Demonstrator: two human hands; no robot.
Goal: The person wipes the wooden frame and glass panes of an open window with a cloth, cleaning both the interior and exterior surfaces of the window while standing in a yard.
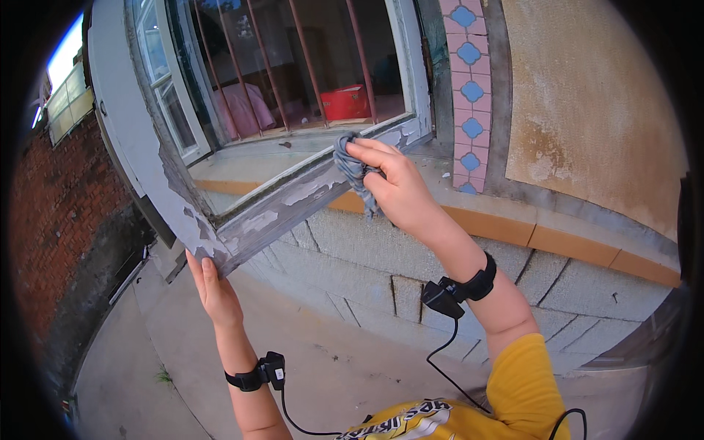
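A wooden window sash (286,206) with peeling white paint stands swung outward before me. My right hand (390,179) grips a crumpled grey-blue cloth (355,165), which touches the sash's bottom rail towards its right end. My left hand (214,289) is at the sash's lower left corner, thumb on the near side and the other fingers partly hidden by the wood; it has hold of that corner. Black straps with small cabled devices are on both forearms.
Behind the sash are reddish window bars (264,71), a red box (345,103) and pink fabric (247,107). An orange-edged sill (489,223) runs along the block wall (352,269). Pink and blue tiles (470,91) border the window. A brick wall (60,198) rises at left, above concrete ground (308,352).
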